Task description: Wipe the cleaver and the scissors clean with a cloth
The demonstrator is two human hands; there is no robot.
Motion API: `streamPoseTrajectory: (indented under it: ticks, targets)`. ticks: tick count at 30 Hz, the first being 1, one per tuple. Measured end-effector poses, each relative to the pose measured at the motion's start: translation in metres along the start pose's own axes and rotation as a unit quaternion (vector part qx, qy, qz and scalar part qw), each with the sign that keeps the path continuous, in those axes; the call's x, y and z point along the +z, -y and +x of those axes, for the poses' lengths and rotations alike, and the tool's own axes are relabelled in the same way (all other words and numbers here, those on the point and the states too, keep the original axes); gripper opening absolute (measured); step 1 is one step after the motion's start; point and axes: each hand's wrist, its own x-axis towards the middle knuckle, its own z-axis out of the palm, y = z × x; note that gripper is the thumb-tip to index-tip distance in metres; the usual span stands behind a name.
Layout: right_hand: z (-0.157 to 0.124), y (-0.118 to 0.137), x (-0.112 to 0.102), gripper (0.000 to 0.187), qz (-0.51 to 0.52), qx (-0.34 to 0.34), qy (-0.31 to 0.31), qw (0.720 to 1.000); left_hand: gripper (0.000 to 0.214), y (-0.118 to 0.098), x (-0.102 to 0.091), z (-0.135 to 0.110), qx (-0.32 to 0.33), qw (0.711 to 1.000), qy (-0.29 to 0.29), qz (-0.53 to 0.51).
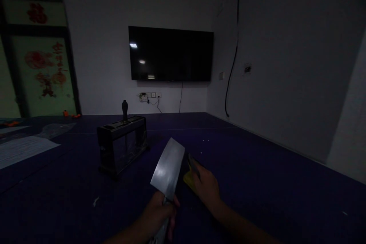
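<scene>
A cleaver (168, 167) with a broad, shiny metal blade is tilted up in front of me. My left hand (161, 211) is closed around its handle, low in the picture. My right hand (207, 187) is just right of the blade, its fingers closed on a yellow and dark object (190, 180). The fingers cover much of that object, so its kind is unclear. A small gap shows between it and the cleaver's edge.
A black knife stand (121, 127) with clear sides is on the purple surface (243, 160), a black handle (124, 108) upright in its top. Papers (25, 148) and plastic film (55, 130) lie left. A television (171, 55) hangs on the wall; a cable (232, 72) dangles right of it.
</scene>
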Motion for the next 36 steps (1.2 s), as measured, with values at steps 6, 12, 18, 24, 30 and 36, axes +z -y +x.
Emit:
streamPoseTrajectory:
  ticks: [6, 12, 18, 24, 30, 36]
  targets:
    - [-0.002, -0.001, 0.001, 0.051, 0.029, -0.034, -0.017, 0.999, 0.033, -0.006, -0.001, 0.006, 0.060, 0.992, -0.081, -0.077]
    - [-0.003, 0.000, 0.001, 0.044, 0.034, -0.024, -0.011, 0.999, 0.033, -0.017, -0.010, 0.002, 0.071, 0.979, -0.189, 0.000]
    - [-0.001, 0.003, -0.002, 0.037, 0.104, 0.010, -0.018, 0.994, 0.033, -0.026, -0.010, -0.001, 0.076, 0.977, -0.180, -0.080]
    - [0.001, 0.003, -0.003, 0.036, 0.172, 0.000, -0.018, 0.985, 0.027, -0.027, -0.008, 0.000, 0.115, 0.976, -0.165, -0.082]
    - [0.001, 0.005, -0.003, 0.040, 0.198, 0.023, -0.018, 0.980, 0.040, -0.012, -0.007, 0.003, 0.134, 0.979, -0.133, -0.083]
    - [0.001, 0.007, -0.005, 0.043, 0.211, 0.037, 0.008, 0.977, 0.037, 0.003, -0.007, 0.013, 0.081, 0.988, -0.099, -0.082]
